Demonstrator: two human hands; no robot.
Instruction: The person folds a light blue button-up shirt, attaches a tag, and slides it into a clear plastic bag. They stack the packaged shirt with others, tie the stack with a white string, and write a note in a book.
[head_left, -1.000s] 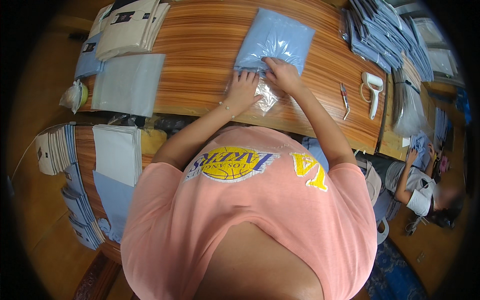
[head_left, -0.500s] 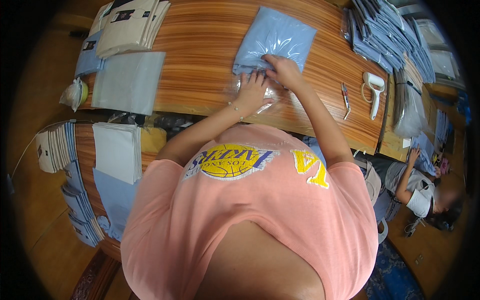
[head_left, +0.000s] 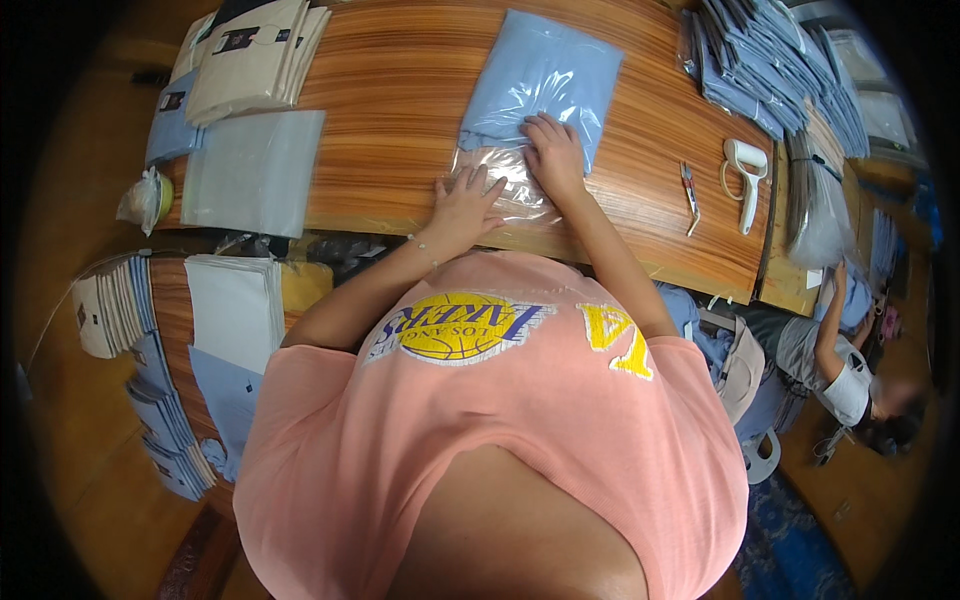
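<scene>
A folded light-blue garment [head_left: 550, 75] lies on the wooden table inside a clear plastic bag [head_left: 520, 200], whose unfilled end lies toward me. My left hand [head_left: 464, 205] rests on the near left corner of that loose plastic, its fingers spread. On the lower part of the bagged garment lies my right hand [head_left: 553, 155], palm down with the fingers stretched out. Neither hand grips anything that I can see.
On the right lie a white lint roller [head_left: 747, 185], a small red-handled tool [head_left: 690, 198] and stacked blue garments [head_left: 765, 65]. At left are bagged beige garments [head_left: 250, 60] and flat clear bags [head_left: 255, 170]. White sheets [head_left: 235, 305] sit nearer. Another person [head_left: 840, 370] works at far right.
My left hand has slid left and toward me across the loose plastic. The right hand has shifted slightly left and flattened on the bag. The bag's near end now lies more spread out.
</scene>
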